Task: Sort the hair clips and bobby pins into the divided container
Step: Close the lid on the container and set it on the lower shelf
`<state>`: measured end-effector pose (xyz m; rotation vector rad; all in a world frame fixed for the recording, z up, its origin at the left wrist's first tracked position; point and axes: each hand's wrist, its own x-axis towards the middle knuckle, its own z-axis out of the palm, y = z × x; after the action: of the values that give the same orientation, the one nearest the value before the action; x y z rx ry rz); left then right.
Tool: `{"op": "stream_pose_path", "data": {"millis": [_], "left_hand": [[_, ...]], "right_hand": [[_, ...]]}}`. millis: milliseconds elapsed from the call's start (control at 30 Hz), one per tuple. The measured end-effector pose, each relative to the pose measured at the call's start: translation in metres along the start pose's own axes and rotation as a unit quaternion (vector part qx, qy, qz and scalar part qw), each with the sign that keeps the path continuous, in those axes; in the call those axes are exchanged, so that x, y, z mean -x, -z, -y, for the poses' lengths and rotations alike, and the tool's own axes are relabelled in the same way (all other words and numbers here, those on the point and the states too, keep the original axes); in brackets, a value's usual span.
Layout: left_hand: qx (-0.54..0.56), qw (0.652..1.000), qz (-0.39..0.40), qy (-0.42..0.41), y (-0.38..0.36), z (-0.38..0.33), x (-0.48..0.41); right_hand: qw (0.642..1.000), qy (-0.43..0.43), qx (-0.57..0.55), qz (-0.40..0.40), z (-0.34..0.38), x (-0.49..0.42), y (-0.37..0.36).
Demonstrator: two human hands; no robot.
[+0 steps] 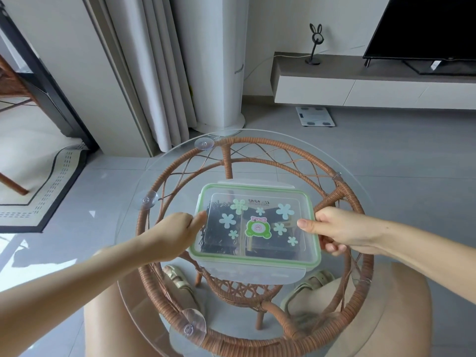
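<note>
A clear plastic divided container (257, 261) with a green-rimmed lid sits in the middle of the round glass table. The lid (255, 202) carries flower stickers and a green cartoon sticker. Through it I see dark bobby pins (219, 235) in the left compartment and dark hair clips (273, 248) in the right one. My left hand (177, 233) grips the container's left edge, thumb on the lid. My right hand (337, 233) holds the right edge, thumb on top and fingers curled under the side.
The glass tabletop (159, 181) rests on a brown wicker frame (342, 199) with suction cups. My knees and sandalled feet show under the glass. Beyond are curtains, a white column (221, 73), a scale on the floor, a TV bench and a rug at left.
</note>
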<state>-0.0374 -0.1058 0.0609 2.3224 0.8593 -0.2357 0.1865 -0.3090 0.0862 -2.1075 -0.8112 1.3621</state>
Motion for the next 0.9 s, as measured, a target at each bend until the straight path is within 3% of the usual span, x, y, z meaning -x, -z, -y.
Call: {"op": "stream_pose_path", "data": {"millis": [167,400,500,567,600,667,733,800,833,900], "left_hand": [[0.145,0.989,0.034,-0.007,-0.006,0.006,0.002],[-0.107,0.992,-0.07,-0.019,0.026,0.0,-0.036],[-0.193,0.962,-0.19,-0.021,0.039,-0.006,-0.063],[-0.21,0.943,-0.258,-0.02,0.037,-0.012,-0.062],[-0.204,0.937,-0.285,-0.019,0.034,-0.013,-0.056],[-0.207,0.925,-0.318,-0.007,0.026,-0.012,-0.036],[-0.235,0.924,-0.301,0.033,0.015,-0.007,-0.012],[-0.238,0.935,-0.255,0.066,0.004,-0.006,0.011],[-0.232,0.942,-0.233,0.071,-0.001,-0.007,0.02],[-0.206,0.956,-0.199,0.066,-0.01,-0.013,0.032]], "right_hand": [[0.996,0.021,-0.072,-0.04,-0.007,0.002,-0.009],[0.995,-0.016,-0.074,-0.06,0.0,0.036,-0.076],[0.986,-0.053,-0.147,0.065,0.022,0.049,-0.115],[0.985,-0.026,-0.138,0.097,0.039,0.054,-0.113],[0.993,0.013,-0.105,0.06,0.048,0.054,-0.107],[0.985,0.114,0.065,-0.116,0.062,0.049,-0.088],[0.893,0.161,0.311,-0.282,0.066,0.034,-0.068],[0.819,0.145,0.457,-0.315,0.062,0.013,-0.056],[0.807,0.134,0.491,-0.3,0.058,0.003,-0.054],[0.816,0.135,0.496,-0.263,0.047,-0.016,-0.057]]}}
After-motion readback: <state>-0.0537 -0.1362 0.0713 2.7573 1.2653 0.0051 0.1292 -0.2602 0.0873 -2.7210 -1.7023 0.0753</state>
